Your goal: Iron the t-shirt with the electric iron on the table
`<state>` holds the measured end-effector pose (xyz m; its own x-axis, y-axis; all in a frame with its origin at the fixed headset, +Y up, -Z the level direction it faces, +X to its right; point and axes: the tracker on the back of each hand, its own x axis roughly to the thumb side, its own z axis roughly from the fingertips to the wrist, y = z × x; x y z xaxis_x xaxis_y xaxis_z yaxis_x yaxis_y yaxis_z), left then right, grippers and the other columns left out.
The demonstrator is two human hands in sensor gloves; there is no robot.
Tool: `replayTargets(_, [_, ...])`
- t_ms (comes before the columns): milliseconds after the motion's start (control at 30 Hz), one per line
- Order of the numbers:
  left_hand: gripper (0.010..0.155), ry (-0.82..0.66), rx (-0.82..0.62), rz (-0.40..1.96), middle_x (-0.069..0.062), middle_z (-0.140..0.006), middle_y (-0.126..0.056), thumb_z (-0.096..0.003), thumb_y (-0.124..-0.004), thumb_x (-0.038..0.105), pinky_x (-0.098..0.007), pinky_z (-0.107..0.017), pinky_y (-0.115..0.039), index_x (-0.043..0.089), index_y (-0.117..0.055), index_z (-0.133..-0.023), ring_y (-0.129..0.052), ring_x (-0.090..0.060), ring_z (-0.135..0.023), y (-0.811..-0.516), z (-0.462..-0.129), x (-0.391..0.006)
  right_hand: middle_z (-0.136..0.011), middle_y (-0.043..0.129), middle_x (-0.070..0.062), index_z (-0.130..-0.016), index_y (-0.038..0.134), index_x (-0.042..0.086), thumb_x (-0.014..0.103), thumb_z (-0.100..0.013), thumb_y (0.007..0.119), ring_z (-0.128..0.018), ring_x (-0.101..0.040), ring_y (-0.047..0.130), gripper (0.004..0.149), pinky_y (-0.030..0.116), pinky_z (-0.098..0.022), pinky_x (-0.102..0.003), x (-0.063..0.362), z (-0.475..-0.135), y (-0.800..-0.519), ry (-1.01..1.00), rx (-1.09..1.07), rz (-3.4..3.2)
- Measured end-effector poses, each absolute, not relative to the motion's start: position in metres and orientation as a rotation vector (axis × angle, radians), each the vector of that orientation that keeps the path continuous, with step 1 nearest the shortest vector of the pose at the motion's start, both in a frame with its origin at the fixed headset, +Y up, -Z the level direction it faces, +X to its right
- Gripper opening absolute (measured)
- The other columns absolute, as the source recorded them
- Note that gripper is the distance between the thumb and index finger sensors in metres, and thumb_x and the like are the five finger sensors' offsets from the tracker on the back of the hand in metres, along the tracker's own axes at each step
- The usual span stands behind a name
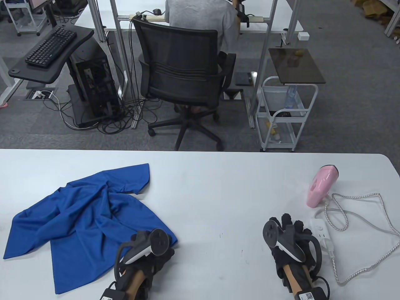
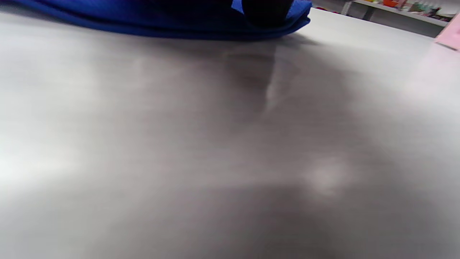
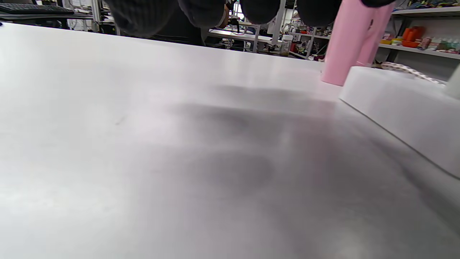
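A crumpled blue t-shirt (image 1: 87,215) lies on the left of the white table (image 1: 218,193). My left hand (image 1: 156,251) lies low on the table at the shirt's near right corner. In the left wrist view one fingertip (image 2: 266,10) rests on the shirt's edge (image 2: 161,25); the other fingers are hidden. A pink electric iron (image 1: 322,186) stands on its heel at the right. My right hand (image 1: 290,229) lies flat on the table with fingers spread, empty, a little in front and left of the iron. The iron also shows in the right wrist view (image 3: 350,43).
A white power strip (image 1: 322,232) lies just right of my right hand, and shows in the right wrist view (image 3: 402,104). The iron's braided white cord (image 1: 359,212) loops over the table's right end. An office chair (image 1: 184,78) and a wire cart (image 1: 284,115) stand beyond the table.
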<state>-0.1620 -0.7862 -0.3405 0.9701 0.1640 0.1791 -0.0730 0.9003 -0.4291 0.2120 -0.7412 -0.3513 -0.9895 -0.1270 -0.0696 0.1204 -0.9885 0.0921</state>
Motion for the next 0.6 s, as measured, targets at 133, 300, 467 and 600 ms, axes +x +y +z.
replayTargets(133, [0.066, -0.297, -0.461, 0.140, -0.006, -0.121, -0.045, -0.0483, -0.055, 0.058, -0.065, -0.075, -0.035, 0.033, -0.057, -0.110, -0.048, -0.039, -0.110, -0.785, -0.339, -0.142, -0.116, 0.050, -0.019, -0.108, 0.058, 0.028, 0.047, -0.049, 0.071, -0.098, -0.057, 0.060, 0.063, 0.055, -0.067, -0.072, 0.195, -0.349, -0.739, -0.130, 0.040, -3.040])
replayTargets(300, [0.067, -0.387, -0.503, 0.230, -0.005, -0.121, -0.046, -0.0487, -0.055, 0.057, -0.061, -0.076, -0.038, 0.032, -0.054, -0.111, -0.046, -0.035, -0.110, -0.784, -0.334, -0.121, -0.115, 0.051, -0.019, -0.108, 0.058, 0.028, 0.047, -0.049, 0.070, -0.098, -0.057, 0.061, 0.063, 0.056, -0.066, -0.072, 0.172, -0.343, -0.736, -0.107, -0.091, -3.037])
replayTargets(467, [0.072, -0.491, -0.575, 0.356, -0.005, -0.122, -0.044, -0.0490, -0.055, 0.057, -0.058, -0.077, -0.040, 0.031, -0.040, -0.114, -0.040, -0.034, -0.111, -0.786, -0.329, -0.102, -0.115, 0.052, -0.018, -0.108, 0.058, 0.028, 0.047, -0.049, 0.070, -0.098, -0.057, 0.062, 0.063, 0.056, -0.066, -0.072, 0.140, -0.335, -0.738, -0.118, -0.286, -3.056])
replayTargets(600, [0.074, -0.525, -0.559, 0.418, -0.006, -0.121, -0.044, -0.0493, -0.055, 0.056, -0.059, -0.077, -0.041, 0.028, -0.036, -0.114, -0.044, -0.036, -0.111, -0.783, -0.324, -0.099, -0.115, 0.051, -0.017, -0.107, 0.058, 0.029, 0.047, -0.048, 0.069, -0.098, -0.057, 0.060, 0.063, 0.055, -0.066, -0.073, 0.114, -0.328, -0.745, -0.154, -0.525, -3.052])
